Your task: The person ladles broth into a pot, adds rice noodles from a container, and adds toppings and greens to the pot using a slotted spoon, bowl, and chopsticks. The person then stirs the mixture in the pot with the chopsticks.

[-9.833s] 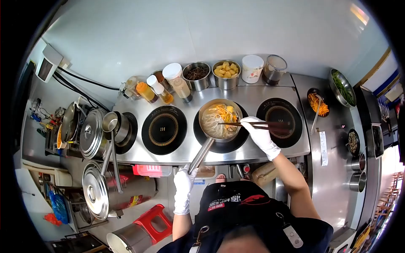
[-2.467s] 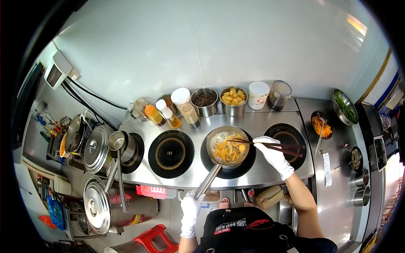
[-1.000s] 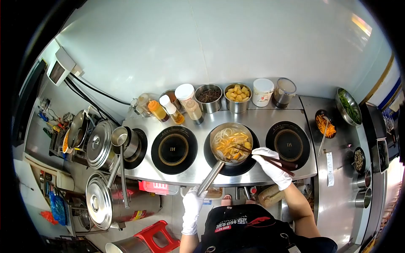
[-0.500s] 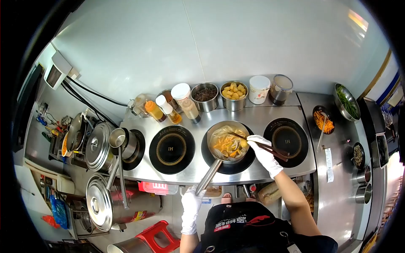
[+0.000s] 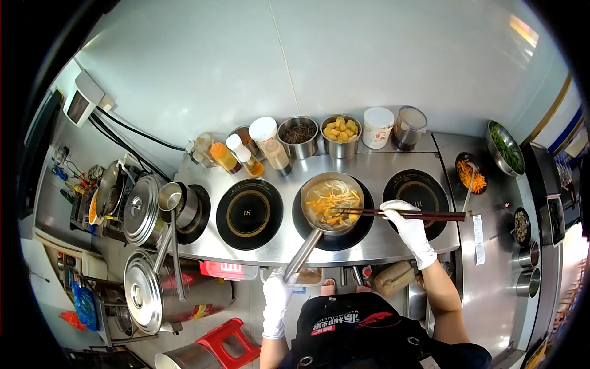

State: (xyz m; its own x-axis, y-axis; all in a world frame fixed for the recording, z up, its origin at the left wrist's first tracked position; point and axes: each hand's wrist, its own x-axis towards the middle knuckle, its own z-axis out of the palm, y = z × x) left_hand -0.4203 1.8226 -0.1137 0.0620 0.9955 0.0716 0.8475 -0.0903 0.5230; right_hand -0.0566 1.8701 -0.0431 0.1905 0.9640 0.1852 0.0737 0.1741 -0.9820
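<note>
My left hand (image 5: 279, 300), in a white glove, is closed around the end of the handle of a steel saucepan (image 5: 335, 232). The pan stands on a round black induction hob, with noodles and orange strips (image 5: 330, 200) in liquid inside it. In my right hand (image 5: 410, 232), also gloved, are long dark chopsticks (image 5: 441, 216). They lie nearly level, and their tips reach into the food at the pan's right side. The handle's end is partly hidden by my left fingers.
Sauce bottles (image 5: 247, 158), a pot of yellow chunks (image 5: 340, 130) and white tubs line the back. Two other hob rings (image 5: 250, 213) (image 5: 418, 204) flank the pan. Large lidded pots (image 5: 142, 292) stand left. A bowl of orange strips (image 5: 471, 174) and a receipt (image 5: 479, 240) lie right.
My right hand has moved right and slightly down, and the chopsticks have swung from slanting to nearly level. Orange strips now show more on top in the pan. My left hand stays on the handle.
</note>
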